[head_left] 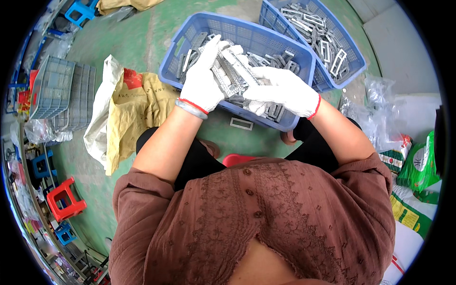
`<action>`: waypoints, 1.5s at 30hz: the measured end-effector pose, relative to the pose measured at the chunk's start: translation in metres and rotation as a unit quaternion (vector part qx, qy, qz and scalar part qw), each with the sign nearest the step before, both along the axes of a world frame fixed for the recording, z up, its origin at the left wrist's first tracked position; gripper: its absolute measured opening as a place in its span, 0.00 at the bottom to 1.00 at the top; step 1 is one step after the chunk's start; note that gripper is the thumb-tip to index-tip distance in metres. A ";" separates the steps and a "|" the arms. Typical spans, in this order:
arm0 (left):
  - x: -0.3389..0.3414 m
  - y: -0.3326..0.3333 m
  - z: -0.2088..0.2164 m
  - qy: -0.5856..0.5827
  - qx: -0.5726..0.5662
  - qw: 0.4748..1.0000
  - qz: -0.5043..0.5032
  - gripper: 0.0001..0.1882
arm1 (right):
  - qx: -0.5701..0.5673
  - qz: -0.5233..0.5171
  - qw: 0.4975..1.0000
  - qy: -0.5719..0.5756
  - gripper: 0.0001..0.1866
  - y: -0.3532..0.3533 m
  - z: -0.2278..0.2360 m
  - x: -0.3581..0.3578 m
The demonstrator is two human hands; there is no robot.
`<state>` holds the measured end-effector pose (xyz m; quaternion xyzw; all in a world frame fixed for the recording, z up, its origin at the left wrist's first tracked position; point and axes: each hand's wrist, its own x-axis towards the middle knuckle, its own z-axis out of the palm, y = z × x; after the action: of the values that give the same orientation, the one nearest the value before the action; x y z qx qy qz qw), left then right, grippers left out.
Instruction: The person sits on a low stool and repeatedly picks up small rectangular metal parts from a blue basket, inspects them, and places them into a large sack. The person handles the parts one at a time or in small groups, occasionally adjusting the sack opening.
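White knitted gloves with red cuffs cover both hands. My left hand (pixel 203 78) is closed around a few long grey rectangular metal frames (pixel 229 75), held together at a slant above a blue plastic basket (pixel 202 23). At the near right end of these frames is my right hand (pixel 287 91), its thumb and fingers closed about them. Part of that grip is hidden by the glove. Many similar frames lie loose in the basket under my hands. One more frame (pixel 241 124) rests on the green floor by the basket's near side.
A second blue basket (pixel 357 56), filled with metal frames, stands against the first at the back right. Left are a yellow woven sack (pixel 142 107), grey crates (pixel 78 95) and a red stool (pixel 66 199). Clear plastic bags (pixel 377 114) and a green package (pixel 420 164) lie right.
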<state>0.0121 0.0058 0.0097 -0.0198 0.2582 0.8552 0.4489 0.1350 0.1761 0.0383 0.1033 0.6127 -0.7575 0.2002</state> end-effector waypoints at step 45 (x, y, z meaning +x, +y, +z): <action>-0.041 -0.084 0.020 0.162 -0.010 0.987 -0.010 0.20 | 0.072 0.008 0.927 -0.369 0.17 -0.086 -0.358 0.069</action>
<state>-0.0292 -0.0785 0.0301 0.1165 0.3363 0.8400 0.4096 0.2043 0.0902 -0.3193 0.3846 0.5490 -0.6182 0.4105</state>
